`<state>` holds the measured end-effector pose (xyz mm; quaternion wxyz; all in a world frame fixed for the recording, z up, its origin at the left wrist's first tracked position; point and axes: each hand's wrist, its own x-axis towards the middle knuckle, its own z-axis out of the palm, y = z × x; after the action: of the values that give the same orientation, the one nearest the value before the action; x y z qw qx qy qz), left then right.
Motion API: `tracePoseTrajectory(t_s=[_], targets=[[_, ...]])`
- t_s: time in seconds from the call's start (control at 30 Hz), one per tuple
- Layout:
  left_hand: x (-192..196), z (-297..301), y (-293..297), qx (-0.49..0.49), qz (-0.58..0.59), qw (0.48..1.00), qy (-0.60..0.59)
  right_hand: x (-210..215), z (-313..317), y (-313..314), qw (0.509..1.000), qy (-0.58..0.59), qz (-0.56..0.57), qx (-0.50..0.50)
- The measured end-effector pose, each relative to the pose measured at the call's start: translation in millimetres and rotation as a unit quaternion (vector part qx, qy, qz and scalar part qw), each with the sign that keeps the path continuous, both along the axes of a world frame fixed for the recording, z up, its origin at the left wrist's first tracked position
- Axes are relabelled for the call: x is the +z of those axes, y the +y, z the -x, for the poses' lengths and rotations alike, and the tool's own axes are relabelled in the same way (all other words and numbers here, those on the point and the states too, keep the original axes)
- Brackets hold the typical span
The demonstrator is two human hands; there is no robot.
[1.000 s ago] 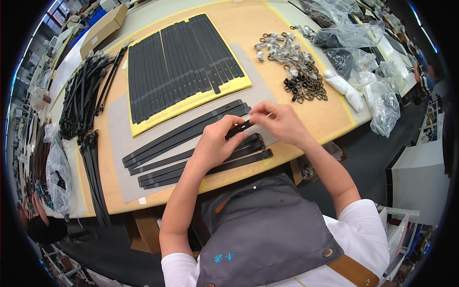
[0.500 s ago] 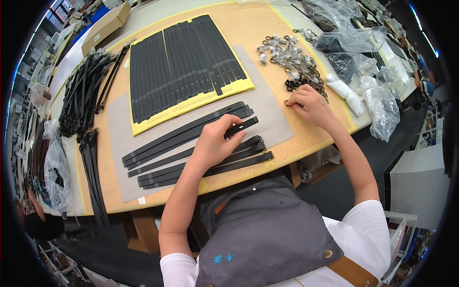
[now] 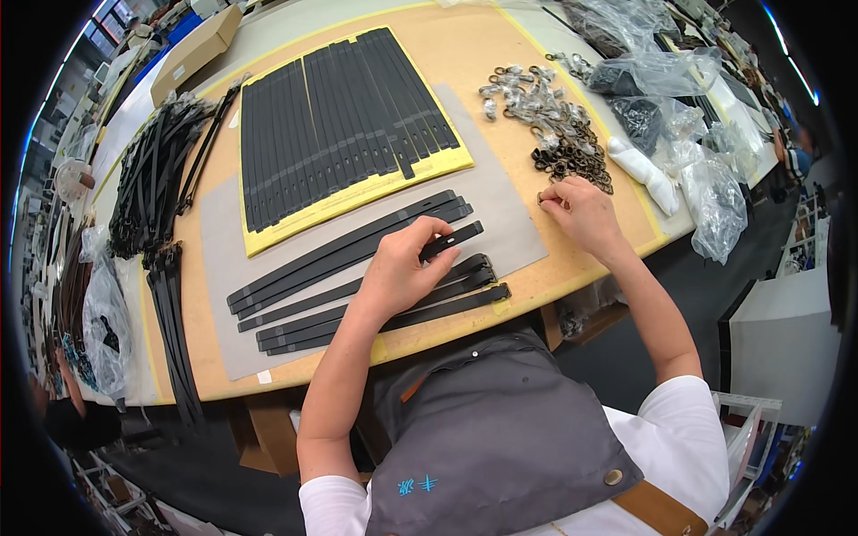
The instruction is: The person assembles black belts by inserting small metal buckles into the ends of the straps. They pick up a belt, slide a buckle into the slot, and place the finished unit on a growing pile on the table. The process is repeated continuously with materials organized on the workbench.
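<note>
My left hand [image 3: 402, 268] grasps a black strap [image 3: 467, 233] between thumb and fingers. The strap's slotted end projects to the right of the fingertips, above the grey sheet [image 3: 492, 192]. My right hand [image 3: 583, 214] is positioned to the right of the strap, well apart from it. Its thumb and fingertips pinch a small bronze-toned metal fitting [image 3: 541, 198], whose exact shape is too small to tell. The fitting is located just below the pile of metal hardware [image 3: 567, 143], part of which is wrapped in clear film.

Beyond my left hand, a group of loose black straps [image 3: 344, 243] lies on the grey sheet. On the near side, partly covered by my left hand and forearm, lie further straps with buckled ends [image 3: 478, 297]. Beyond the loose group, a yellow board [image 3: 447, 163] carries a row of black straps side by side. At the left of the worktable [image 3: 210, 357], a bundle of black straps [image 3: 156, 170] is heaped. At the right, a white bundle [image 3: 643, 174] lies beside clear plastic bags [image 3: 715, 210].
</note>
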<state>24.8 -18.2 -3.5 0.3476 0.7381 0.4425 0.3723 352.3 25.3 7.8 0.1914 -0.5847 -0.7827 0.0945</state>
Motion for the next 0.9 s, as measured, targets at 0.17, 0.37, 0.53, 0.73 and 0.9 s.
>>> tracePoseTrajectory(t_s=[0.17,0.37,0.53,0.73,0.9], targets=[[0.6,-0.7,-1.3,-0.004,-0.003,1.000,-0.001,10.6,-1.5,5.5,0.998,-0.012,0.061,0.020],[3.0,1.0,-4.6,-0.011,0.010,1.000,-0.011,26.6,6.5,7.7,0.983,0.096,0.146,0.056],[5.2,0.4,-7.2,-0.021,0.030,0.999,-0.023,33.5,33.6,-2.9,0.867,0.266,0.361,0.218],[9.6,0.9,-7.9,-0.041,0.015,0.999,-0.018,27.8,50.7,0.5,0.800,0.323,0.410,0.296],[11.3,3.6,-7.6,-0.043,0.031,0.998,-0.044,32.0,56.0,6.4,0.815,0.261,0.424,0.296]])
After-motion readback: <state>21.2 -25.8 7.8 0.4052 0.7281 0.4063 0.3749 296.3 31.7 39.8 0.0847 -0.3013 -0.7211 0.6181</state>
